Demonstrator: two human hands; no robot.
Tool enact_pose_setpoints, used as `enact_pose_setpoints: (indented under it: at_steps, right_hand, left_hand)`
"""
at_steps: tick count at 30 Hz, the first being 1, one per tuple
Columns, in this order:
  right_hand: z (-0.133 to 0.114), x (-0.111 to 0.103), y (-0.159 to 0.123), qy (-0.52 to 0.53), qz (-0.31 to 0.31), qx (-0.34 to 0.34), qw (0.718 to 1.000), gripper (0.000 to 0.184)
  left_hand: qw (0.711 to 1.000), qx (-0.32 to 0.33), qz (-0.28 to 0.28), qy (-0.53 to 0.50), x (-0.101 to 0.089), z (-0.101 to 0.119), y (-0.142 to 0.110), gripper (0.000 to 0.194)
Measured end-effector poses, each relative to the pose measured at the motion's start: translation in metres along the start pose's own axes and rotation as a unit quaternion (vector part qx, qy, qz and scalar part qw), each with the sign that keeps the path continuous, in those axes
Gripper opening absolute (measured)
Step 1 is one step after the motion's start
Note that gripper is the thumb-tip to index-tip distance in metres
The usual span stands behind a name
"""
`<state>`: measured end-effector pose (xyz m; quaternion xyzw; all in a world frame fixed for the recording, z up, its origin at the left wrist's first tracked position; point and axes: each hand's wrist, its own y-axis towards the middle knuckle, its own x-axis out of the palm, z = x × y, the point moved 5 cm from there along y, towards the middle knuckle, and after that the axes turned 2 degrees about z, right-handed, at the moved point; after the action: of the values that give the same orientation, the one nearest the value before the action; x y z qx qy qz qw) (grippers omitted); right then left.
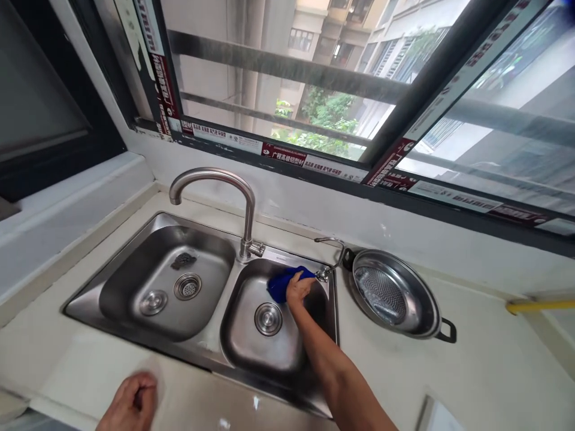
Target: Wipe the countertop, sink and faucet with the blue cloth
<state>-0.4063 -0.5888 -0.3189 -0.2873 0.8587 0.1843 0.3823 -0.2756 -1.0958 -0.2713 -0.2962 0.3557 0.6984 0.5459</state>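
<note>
My right hand [299, 288] reaches into the right basin of a steel double sink [211, 350] and presses a blue cloth [281, 284] against the basin's back wall, fingers closed on it. My left hand [130, 404] rests on the pale counter [485, 371] at the sink's front edge, fingers curled under with nothing visible in them. A curved steel tap [245, 206] rises behind the divider between the two basins.
A steel strainer pan [390, 293] with a black handle sits on the counter right of the sink, beside a small second tap [331, 258]. A drain stopper [153, 302] lies in the left basin. A yellow handle [539, 306] pokes in at right. A window runs behind.
</note>
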Motion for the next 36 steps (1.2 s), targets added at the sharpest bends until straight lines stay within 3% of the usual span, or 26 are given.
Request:
enact_pose_setpoints:
  at_steps: [3, 8, 11, 16, 22, 26, 29, 32, 36]
  right_hand:
    - [-0.024, 0.023, -0.012, 0.035, 0.002, 0.020, 0.999, 0.056]
    - [-0.077, 0.077, -0.039, 0.107, -0.051, -0.031, 0.992, 0.043]
    - [-0.083, 0.086, -0.043, 0.128, -0.063, -0.054, 0.988, 0.042]
    - [-0.069, 0.067, -0.030, 0.154, -0.072, -0.085, 0.982, 0.029]
    - [-0.020, 0.018, -0.016, 0.158, 0.013, -0.001, 0.987, 0.032]
    - [0.026, -0.023, -0.012, 0.133, 0.065, 0.057, 0.987, 0.040]
    - [0.048, -0.042, -0.010, 0.107, 0.090, 0.095, 0.986, 0.046]
    - [0.049, -0.045, -0.010, 0.095, 0.102, 0.103, 0.985, 0.048]
    - [0.028, -0.026, -0.010, 0.100, 0.093, 0.072, 0.988, 0.048]
  left_hand:
    - [1.000, 0.023, 0.005, -0.009, -0.002, 0.005, 0.000, 0.017]
    - [0.999, 0.036, 0.011, 0.021, -0.012, 0.016, 0.002, 0.018]
    - [0.997, 0.062, 0.017, 0.031, -0.014, 0.018, 0.003, 0.019]
    - [0.993, 0.104, 0.029, 0.038, -0.006, 0.009, 0.000, 0.018]
    - [0.994, 0.078, 0.032, 0.066, -0.003, 0.004, -0.003, 0.022]
    - [0.993, 0.096, 0.039, 0.047, -0.005, 0.010, -0.002, 0.022]
    - [0.992, 0.112, 0.046, 0.035, -0.006, 0.015, 0.000, 0.022]
    - [0.988, 0.138, 0.063, 0.040, -0.009, 0.021, 0.000, 0.021]
    - [0.982, 0.167, 0.073, 0.040, -0.011, 0.023, 0.000, 0.019]
